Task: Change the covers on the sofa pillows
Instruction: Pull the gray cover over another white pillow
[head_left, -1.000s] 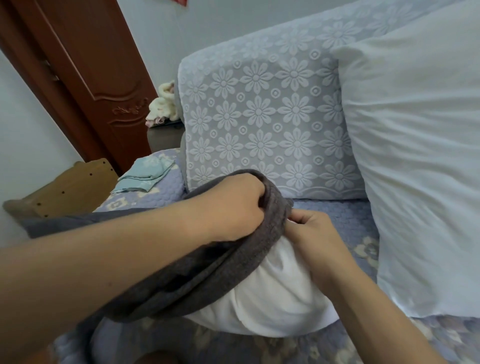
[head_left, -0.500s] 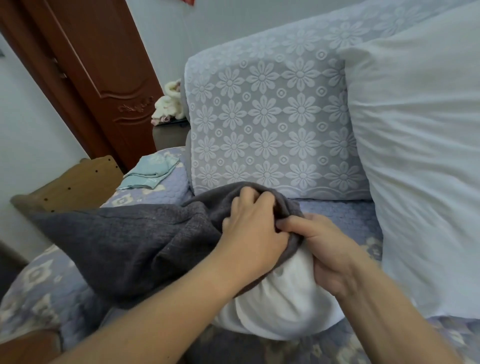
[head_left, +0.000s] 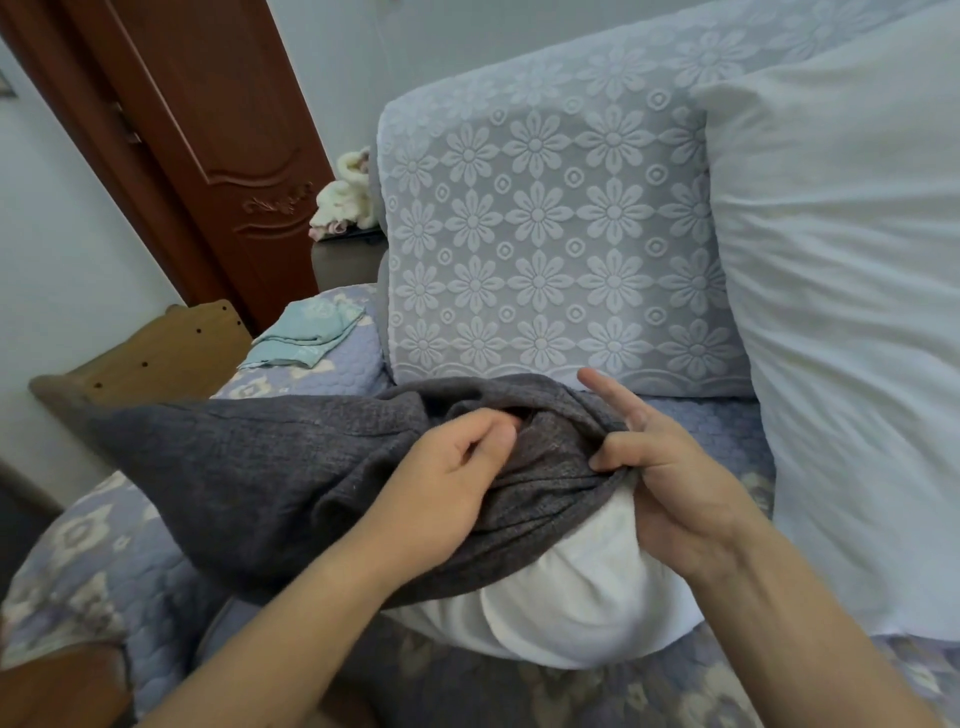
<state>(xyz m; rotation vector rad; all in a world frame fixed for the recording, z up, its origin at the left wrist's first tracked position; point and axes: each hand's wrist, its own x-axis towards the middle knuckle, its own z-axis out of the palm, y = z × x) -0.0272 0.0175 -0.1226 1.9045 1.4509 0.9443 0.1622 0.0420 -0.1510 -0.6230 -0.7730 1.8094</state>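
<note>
A dark grey knitted cover (head_left: 270, 467) lies partly over a white pillow insert (head_left: 571, 597) on the sofa seat in front of me. The insert's lower right part bulges out bare below the cover's edge. My left hand (head_left: 441, 493) grips a bunched fold of the grey cover near its open end. Just right of it, my right hand (head_left: 660, 478) pinches the cover's edge with thumb and curled fingers while the index and middle fingers point up.
A large bare white pillow (head_left: 841, 312) leans at the right. A pale blue floral lace cushion (head_left: 550, 244) stands against the sofa back. A folded teal cloth (head_left: 306, 332) lies on the quilted sofa seat (head_left: 104, 551); a wooden chair (head_left: 150, 358) and a brown door (head_left: 223, 140) are left.
The grey cover has been drawn further over the insert and spread out to the left. My left hand slid down-left on it; my right hand's fingers opened upward while still pinching the edge.
</note>
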